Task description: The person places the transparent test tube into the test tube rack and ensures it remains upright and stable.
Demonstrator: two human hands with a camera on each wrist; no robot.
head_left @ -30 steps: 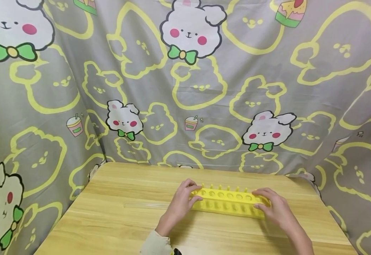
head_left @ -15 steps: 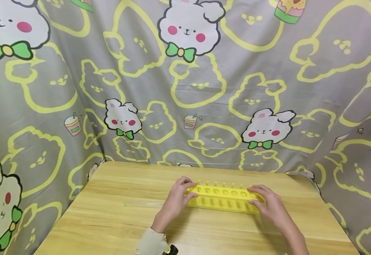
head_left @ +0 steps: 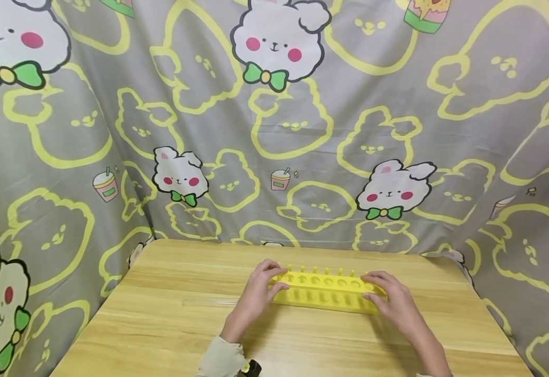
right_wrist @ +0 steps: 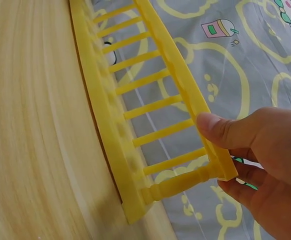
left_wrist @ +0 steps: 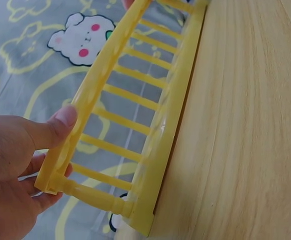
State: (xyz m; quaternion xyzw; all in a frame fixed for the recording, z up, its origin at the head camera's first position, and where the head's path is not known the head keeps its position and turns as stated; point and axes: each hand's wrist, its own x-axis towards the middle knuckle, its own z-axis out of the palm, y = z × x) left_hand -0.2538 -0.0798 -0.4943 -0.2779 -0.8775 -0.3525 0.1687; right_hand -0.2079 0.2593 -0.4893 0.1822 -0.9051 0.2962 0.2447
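Note:
A yellow plastic test tube rack, with a row of round holes and a row of upright pegs behind it, stands upright on the wooden table. My left hand pinches its left end by the upper bar, thumb in front. At the opposite end, my right hand grips the same bar with thumb and fingers. Both wrist views show the thumbs on the top bar and the lower bar along the tabletop. A clear glass tube lies left of the rack, its right end hidden by my left hand.
The light wooden table reaches back to a grey curtain printed with rabbits and yellow outlines. That cloth also hangs along the left and right sides.
Both hands and the rack between them have shifted left and slightly back, closer to the glass tube. The grip at both ends stays the same, and the camera has turned slightly.

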